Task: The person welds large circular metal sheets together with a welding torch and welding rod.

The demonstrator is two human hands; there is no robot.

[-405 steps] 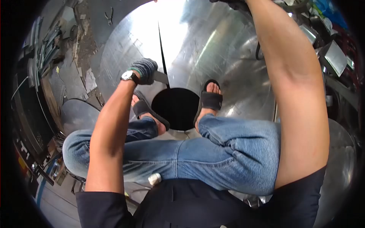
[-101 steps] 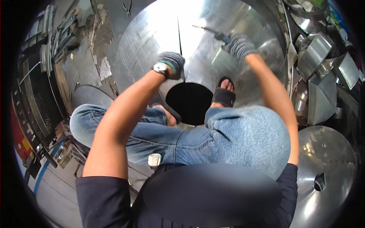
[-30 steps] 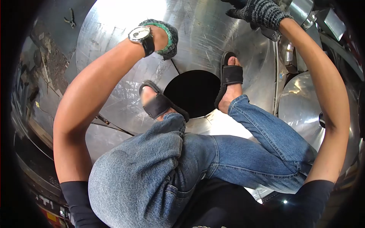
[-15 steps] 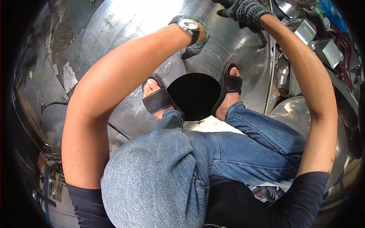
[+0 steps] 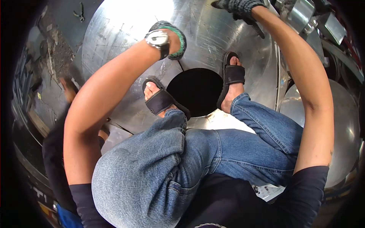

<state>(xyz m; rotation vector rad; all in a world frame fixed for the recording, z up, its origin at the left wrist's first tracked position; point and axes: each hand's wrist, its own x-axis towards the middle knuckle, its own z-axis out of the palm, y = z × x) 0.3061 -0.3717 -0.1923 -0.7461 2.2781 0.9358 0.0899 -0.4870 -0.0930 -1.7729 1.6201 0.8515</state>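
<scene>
2 gloved hands reach forward over the steel disc (image 5: 125, 57) under my sandals (image 5: 159, 102). My left hand (image 5: 173, 36) sits nearest the slit (image 5: 178, 66) running away from the centre hole (image 5: 194, 91), its grip hidden; my right hand (image 5: 237, 5), farther right, clenches a dark tool (image 5: 259, 30).

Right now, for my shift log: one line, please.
left hand: gloved, over round steel sheet, grip hidden | right hand: gloved, sheet's far side, grip unclear | sandals flank centre hole
</scene>
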